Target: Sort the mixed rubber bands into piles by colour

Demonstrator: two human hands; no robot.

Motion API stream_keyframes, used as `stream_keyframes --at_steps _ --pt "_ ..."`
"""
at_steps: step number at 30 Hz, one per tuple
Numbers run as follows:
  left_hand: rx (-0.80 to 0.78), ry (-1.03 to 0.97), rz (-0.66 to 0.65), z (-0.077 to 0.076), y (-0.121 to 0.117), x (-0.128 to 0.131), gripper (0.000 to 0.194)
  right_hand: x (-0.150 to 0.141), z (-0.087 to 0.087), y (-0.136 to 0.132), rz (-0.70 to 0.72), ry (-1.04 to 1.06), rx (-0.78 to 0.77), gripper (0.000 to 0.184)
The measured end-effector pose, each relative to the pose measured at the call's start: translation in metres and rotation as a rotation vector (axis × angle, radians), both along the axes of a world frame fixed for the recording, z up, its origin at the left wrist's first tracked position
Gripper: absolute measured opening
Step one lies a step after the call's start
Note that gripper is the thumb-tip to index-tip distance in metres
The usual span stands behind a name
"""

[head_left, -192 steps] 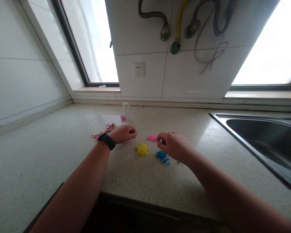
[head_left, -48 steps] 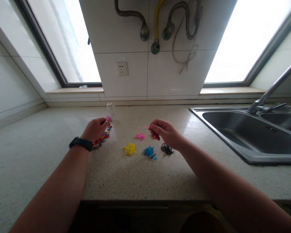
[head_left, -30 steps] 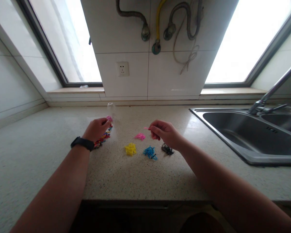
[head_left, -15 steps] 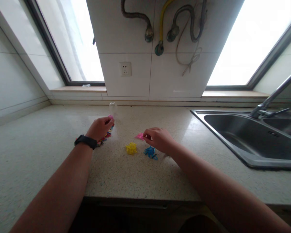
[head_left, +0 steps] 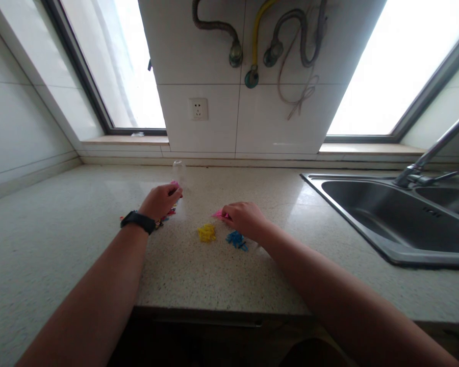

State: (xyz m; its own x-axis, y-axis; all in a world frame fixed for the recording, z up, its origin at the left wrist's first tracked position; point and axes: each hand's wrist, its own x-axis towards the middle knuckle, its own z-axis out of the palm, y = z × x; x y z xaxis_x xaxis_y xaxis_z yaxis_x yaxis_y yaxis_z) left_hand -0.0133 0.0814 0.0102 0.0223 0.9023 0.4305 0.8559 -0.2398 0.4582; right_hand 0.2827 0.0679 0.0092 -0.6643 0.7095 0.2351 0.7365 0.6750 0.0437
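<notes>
Pink bands [head_left: 218, 214] are lying mid-bench in a small loose pile; the right hand [head_left: 245, 219] is reaching in from the right and its fingertips are meeting the pile's right side. Can't tell if those fingers are pinching a band; the tips are hidden.

Yellow bands [head_left: 206, 233] are sitting just nearer and left, blue bands [head_left: 236, 240] nearer and right. Spacing is probably keeping the colours from mixing.

Left hand [head_left: 160, 200] is hovering or resting over the mixed-colour bands [head_left: 171, 211], covering most of them. Its fingers are curling narrow; can't tell if they're fully closed or holding anything. Black wristband [head_left: 138, 221] is sitting on that wrist. A pink item [head_left: 174, 183] is showing just beyond the knuckles, near a clear container [head_left: 179, 171] on the far side.

Speckled bench [head_left: 214, 285] is carrying it all, its pale flat top likely making small bands easy to spot. Steel sink [head_left: 375, 214] is filling the right side. White tiled wall [head_left: 218, 135] is running behind, carrying a socket [head_left: 198, 108] and hoses [head_left: 254, 43]; windows are glaring both sides.
</notes>
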Motion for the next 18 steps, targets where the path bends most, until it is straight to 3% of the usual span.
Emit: stream_keyframes --at_steps 5,9,13,18 --pt "0.005 -0.020 -0.006 0.000 -0.001 0.001 0.043 0.008 0.001 -0.002 -0.003 0.016 -0.007 0.022" --pt "0.017 -0.020 -0.019 0.001 -0.002 0.002 0.042 0.012 0.003 -0.007 0.086 0.058 -0.018 0.016" --pt "0.004 -0.027 -0.020 0.000 -0.002 0.002 0.042 0.009 0.002 -0.012 0.201 0.043 -0.019 0.027" --pt "-0.006 -0.036 -0.026 0.000 -0.002 0.002 0.041 0.004 0.000 -0.013 0.192 -0.016 -0.029 0.033"
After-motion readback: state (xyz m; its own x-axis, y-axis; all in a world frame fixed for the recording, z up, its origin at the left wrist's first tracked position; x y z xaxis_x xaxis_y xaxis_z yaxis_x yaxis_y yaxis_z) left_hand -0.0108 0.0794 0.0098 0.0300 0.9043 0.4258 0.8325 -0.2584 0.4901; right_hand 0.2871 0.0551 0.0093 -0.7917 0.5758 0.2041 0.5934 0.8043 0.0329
